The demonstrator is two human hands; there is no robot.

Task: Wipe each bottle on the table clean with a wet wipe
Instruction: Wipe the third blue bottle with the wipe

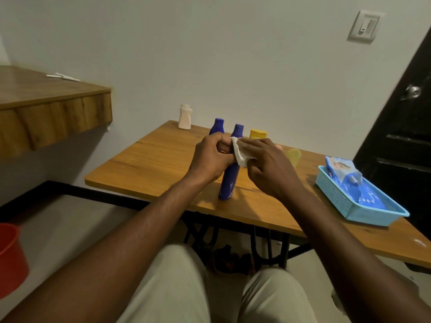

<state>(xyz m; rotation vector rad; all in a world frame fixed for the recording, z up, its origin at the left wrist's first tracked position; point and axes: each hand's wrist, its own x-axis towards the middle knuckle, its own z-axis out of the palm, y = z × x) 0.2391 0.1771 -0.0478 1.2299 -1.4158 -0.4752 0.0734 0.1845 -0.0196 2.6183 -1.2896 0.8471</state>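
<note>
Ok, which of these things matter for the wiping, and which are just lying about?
Job: held blue bottle, second blue bottle, white bottle, yellow bottle, wipe, wipe pack, basket.
Lying about: red bucket, shelf, switch, door.

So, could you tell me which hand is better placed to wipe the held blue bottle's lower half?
The right hand: it holds the wet wipe against the blue bottle, while the left hand grips the bottle's upper part, steadying it.

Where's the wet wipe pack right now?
Head view: the wet wipe pack lies in the blue basket on the table, right of the right hand.
</note>
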